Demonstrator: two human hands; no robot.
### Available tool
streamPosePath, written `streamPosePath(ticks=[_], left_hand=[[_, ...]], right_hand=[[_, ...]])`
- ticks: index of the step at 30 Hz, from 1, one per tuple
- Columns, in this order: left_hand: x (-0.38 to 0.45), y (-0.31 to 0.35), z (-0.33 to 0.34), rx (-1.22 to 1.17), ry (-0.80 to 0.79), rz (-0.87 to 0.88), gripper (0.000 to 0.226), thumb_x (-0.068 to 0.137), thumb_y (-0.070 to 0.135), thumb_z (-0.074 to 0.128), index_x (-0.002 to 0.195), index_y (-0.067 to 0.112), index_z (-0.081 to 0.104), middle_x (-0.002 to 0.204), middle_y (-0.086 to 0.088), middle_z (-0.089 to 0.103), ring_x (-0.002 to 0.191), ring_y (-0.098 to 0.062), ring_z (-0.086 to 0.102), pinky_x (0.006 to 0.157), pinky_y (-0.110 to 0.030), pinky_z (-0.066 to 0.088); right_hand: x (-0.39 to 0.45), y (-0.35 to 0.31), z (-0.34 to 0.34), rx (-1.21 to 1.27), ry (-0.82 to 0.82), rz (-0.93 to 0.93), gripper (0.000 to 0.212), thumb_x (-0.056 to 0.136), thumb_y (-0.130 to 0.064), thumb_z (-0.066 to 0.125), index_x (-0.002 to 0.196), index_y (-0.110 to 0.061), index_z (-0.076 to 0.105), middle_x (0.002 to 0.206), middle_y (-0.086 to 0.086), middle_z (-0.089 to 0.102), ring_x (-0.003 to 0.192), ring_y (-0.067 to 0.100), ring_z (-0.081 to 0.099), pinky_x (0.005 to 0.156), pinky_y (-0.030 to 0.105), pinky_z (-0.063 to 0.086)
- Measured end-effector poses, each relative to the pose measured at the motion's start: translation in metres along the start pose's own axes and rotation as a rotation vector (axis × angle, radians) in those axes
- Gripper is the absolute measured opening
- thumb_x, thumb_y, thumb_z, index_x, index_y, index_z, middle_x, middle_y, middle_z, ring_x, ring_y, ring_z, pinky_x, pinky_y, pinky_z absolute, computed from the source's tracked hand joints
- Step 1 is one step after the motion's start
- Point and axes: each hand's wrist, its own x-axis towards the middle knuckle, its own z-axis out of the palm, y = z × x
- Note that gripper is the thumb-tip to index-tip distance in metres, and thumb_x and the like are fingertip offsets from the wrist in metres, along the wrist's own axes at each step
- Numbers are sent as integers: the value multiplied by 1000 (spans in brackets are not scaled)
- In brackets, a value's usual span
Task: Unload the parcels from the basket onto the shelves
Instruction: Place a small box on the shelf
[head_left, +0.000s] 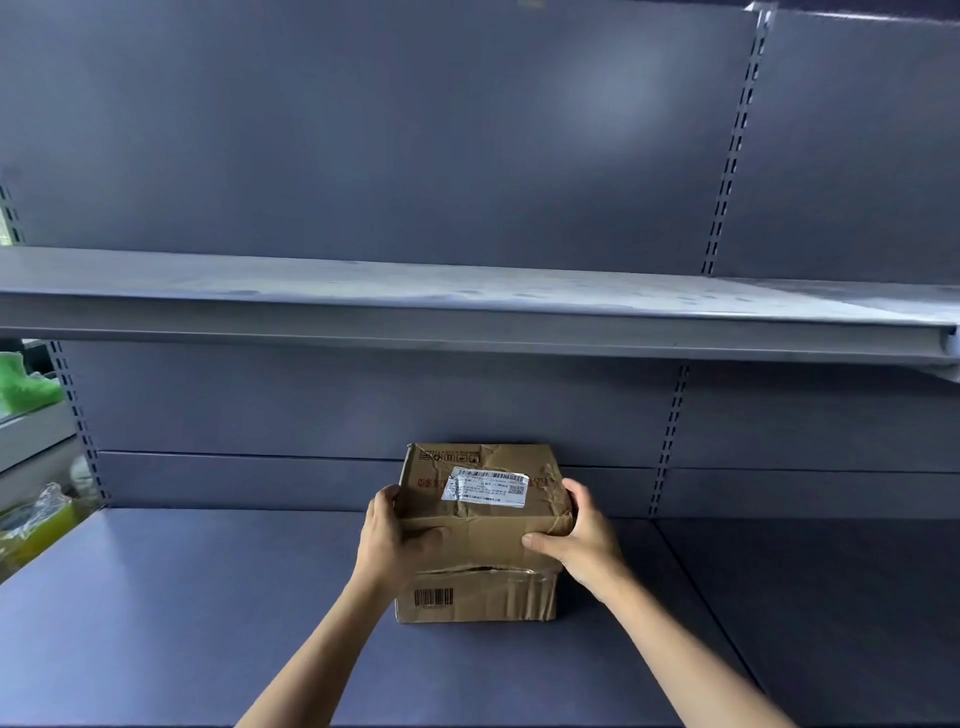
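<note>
A crumpled brown cardboard parcel (480, 535) with a white shipping label on top and a barcode on its front sits on the lower grey shelf (182, 597), close to the back panel. My left hand (392, 540) grips its left side, thumb over the top edge. My right hand (576, 535) grips its right side, thumb on the front top edge. The basket is out of view.
An upper grey shelf (467, 312) runs across above the parcel. Slotted uprights (670, 441) stand at the back. At the far left, a neighbouring shelf holds green items (26, 379) and a yellow-green wrapped pack (36, 519).
</note>
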Motion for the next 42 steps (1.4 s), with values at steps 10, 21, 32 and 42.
streamPosePath(ticks=[10, 21, 32, 42], left_hand=[[30, -1, 9, 48, 2, 42, 67, 73, 12, 76, 130, 7, 42, 125, -11, 52, 109, -26, 52, 87, -35, 48], [39, -4, 9, 36, -31, 37, 68, 71, 10, 78, 128, 6, 41, 126, -12, 52, 108, -27, 52, 87, -38, 50], [-13, -24, -31, 38, -106, -60, 102, 70, 16, 81, 147, 14, 15, 148, -13, 33, 133, -30, 36, 103, -44, 40], [-147, -55, -45, -29, -210, -38, 85, 74, 11, 77, 142, 20, 27, 139, -4, 41, 116, -15, 45, 87, -28, 46]], right_hand=[[30, 2, 5, -14, 8, -18, 88, 57, -6, 85, 132, -15, 40, 120, 6, 61, 107, 20, 57, 94, 30, 46], [34, 6, 8, -4, 21, -20, 88, 58, -7, 85, 133, -14, 38, 122, 8, 60, 105, 19, 58, 91, 26, 45], [-27, 28, -10, -47, -78, 76, 110, 62, -20, 85, 147, -22, 14, 154, 6, 25, 139, 21, 28, 111, 37, 27], [-151, 66, -10, -29, -114, 117, 97, 62, -15, 85, 142, -21, 29, 148, 2, 35, 136, 16, 33, 107, 31, 31]])
